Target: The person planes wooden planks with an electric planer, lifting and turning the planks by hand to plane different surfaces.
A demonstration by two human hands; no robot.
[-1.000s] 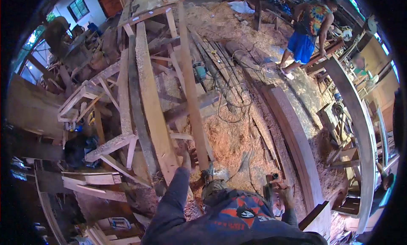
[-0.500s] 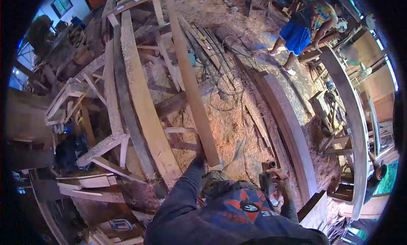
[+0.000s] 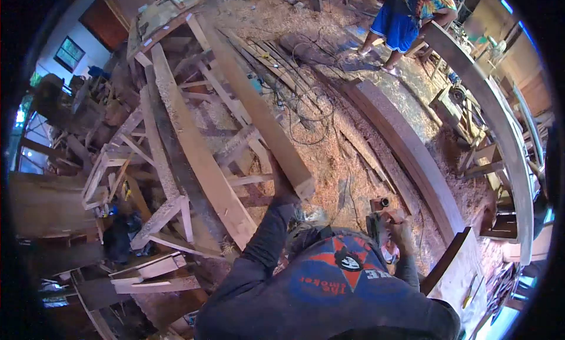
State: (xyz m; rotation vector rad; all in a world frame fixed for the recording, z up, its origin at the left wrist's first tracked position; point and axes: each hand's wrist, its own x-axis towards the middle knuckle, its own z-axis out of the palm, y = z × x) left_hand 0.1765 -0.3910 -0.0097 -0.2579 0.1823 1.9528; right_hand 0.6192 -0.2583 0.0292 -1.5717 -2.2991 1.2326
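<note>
My left hand (image 3: 283, 186) is at the near end of a long brown board (image 3: 259, 110), gripping it from its left side, with the fingers mostly hidden by the wood. This board slants away toward a trestle, its squared end raised over the shavings. At my right side, my right hand (image 3: 401, 227) is closed around a dark handheld tool (image 3: 375, 223), which has a round opening on top. The tool's underside is hidden. Left of the brown board lies another long plank (image 3: 197, 154), dusted with shavings.
Thick stacked beams (image 3: 406, 146) lie on the right. A long curved plank (image 3: 500, 110) stands beyond them. A person in blue shorts (image 3: 395, 23) bends over at the top right. Cables (image 3: 309, 119) and wood shavings (image 3: 326, 163) cover the floor ahead. A wooden frame (image 3: 156, 222) stands left.
My left hand has moved forward from between the planks to the brown board, whose near end has shifted right and up. The other person has bent down. The view has turned.
</note>
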